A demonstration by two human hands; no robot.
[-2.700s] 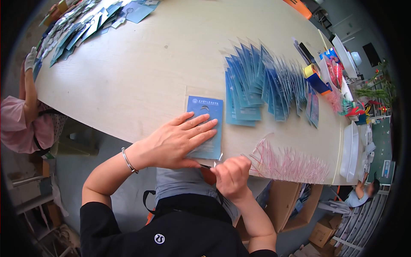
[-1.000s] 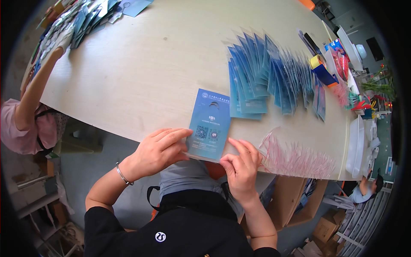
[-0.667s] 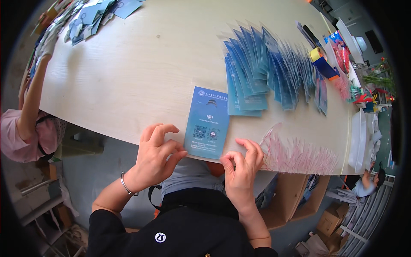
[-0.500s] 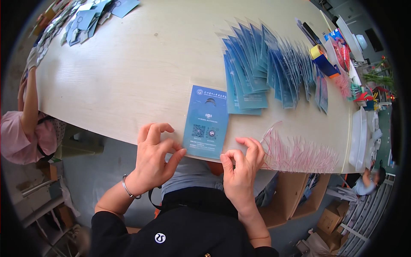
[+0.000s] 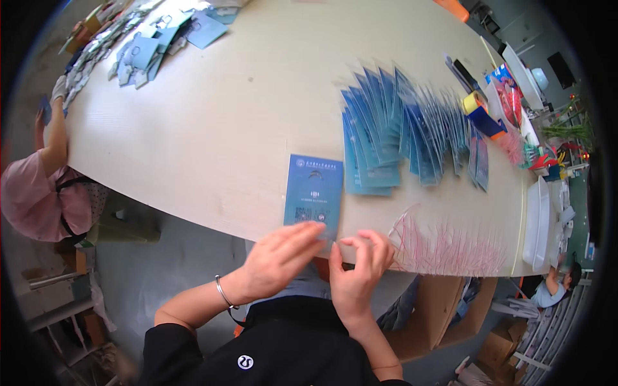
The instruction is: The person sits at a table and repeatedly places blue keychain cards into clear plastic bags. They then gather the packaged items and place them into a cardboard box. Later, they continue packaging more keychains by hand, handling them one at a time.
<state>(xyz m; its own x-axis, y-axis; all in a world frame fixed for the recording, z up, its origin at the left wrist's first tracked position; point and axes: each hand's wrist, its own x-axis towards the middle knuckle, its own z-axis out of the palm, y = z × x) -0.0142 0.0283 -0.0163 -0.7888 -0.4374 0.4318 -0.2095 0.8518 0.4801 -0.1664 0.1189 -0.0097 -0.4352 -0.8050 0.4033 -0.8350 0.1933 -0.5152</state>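
Where the blue card (image 5: 313, 186) lay: on the table (image 5: 193, 141), at its near edge, left of the fanned cards (image 5: 372, 141).
Printing: round emblem (image 5: 300, 163), white heading (image 5: 324, 165), square codes (image 5: 302, 214) partly covered.
Cardboard box (image 5: 421, 315): below the table, bluish items (image 5: 459, 311) inside.
Left hand (image 5: 278, 258): fingers straight, together, over the card's lower end.
Right hand (image 5: 356, 273): by its lower right corner; whether thumb and forefinger pinched anything, I could not tell.
Change: half a second earlier, the left hand was beside the card.
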